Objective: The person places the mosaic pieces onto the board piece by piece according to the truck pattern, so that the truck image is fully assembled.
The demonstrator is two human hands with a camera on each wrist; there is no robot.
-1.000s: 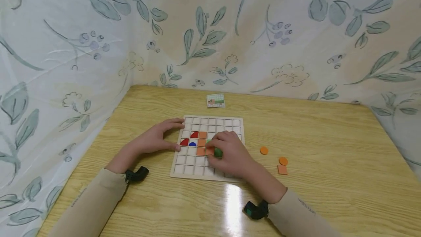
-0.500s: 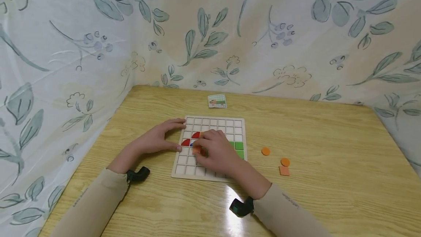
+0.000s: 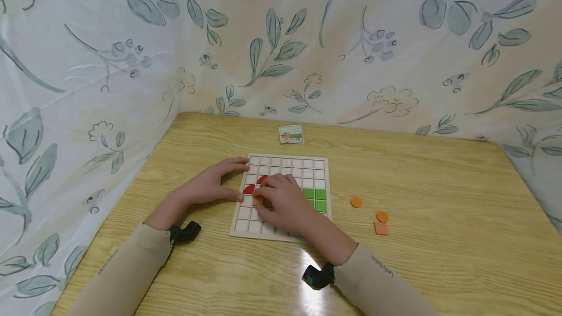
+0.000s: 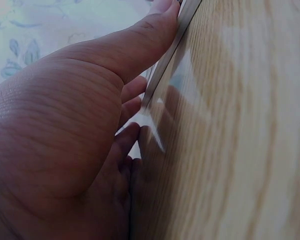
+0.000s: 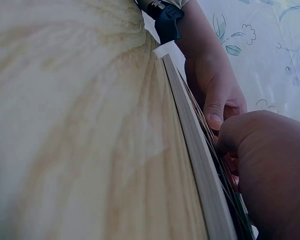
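Note:
A wooden grid board (image 3: pixel 241 227) lies on the table. My left hand (image 3: pixel 210 183) rests at its left edge, thumb and fingers spread along the rim; in the left wrist view the thumb (image 4: pixel 150 40) meets the board's side. My right hand (image 3: pixel 287 204) is over the middle of the grid, fingertips pinching an orange square tile (image 3: pixel 257 201) at a left-hand cell. Two red quarter-circle tiles (image 3: pixel 249 189) sit just beyond the fingertips. Several green square tiles (image 3: pixel 321 194) fill cells at the right. The right hand covers the tiles between.
Two orange round tiles (image 3: pixel 356 202) and a loose orange square tile (image 3: pixel 381 228) lie on the table right of the board. A small printed card (image 3: pixel 291 134) lies behind it. A patterned cloth (image 3: pixel 333 62) rises at the table's back and left.
The right hand has moved left across the grid with the orange square tile, uncovering green tiles at the right. The left hand has stayed at the board's edge.

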